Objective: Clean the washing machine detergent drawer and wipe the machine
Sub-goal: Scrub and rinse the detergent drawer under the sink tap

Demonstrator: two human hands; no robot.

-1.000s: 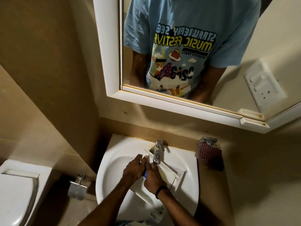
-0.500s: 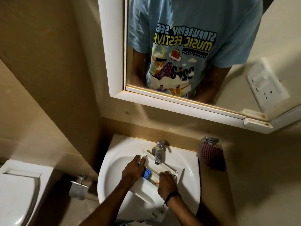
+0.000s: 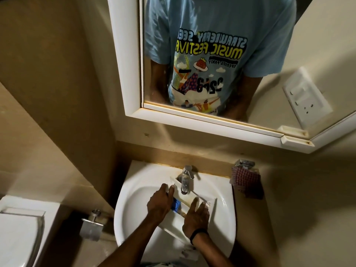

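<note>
The white detergent drawer [image 3: 174, 223] lies slantwise in the white sink [image 3: 134, 182], its far end under the tap [image 3: 186, 180]. A blue insert [image 3: 175, 206] sits in its left compartment. My left hand [image 3: 159, 205] grips the drawer's left wall beside the blue insert, fingers pointing to the tap. My right hand [image 3: 196, 215], with a black band on the wrist, rests on the drawer's right compartment with fairly straight fingers. I cannot tell whether it holds anything.
A red checked cloth [image 3: 247, 183] hangs on the wall right of the sink. A toilet [image 3: 17, 237] and a metal paper holder [image 3: 91, 226] are at the lower left. The white-framed mirror [image 3: 131, 74] above reflects a person in a blue T-shirt.
My right hand has slid from beside the left hand, near the blue insert, to the drawer's right compartment. The left hand has kept its grip.
</note>
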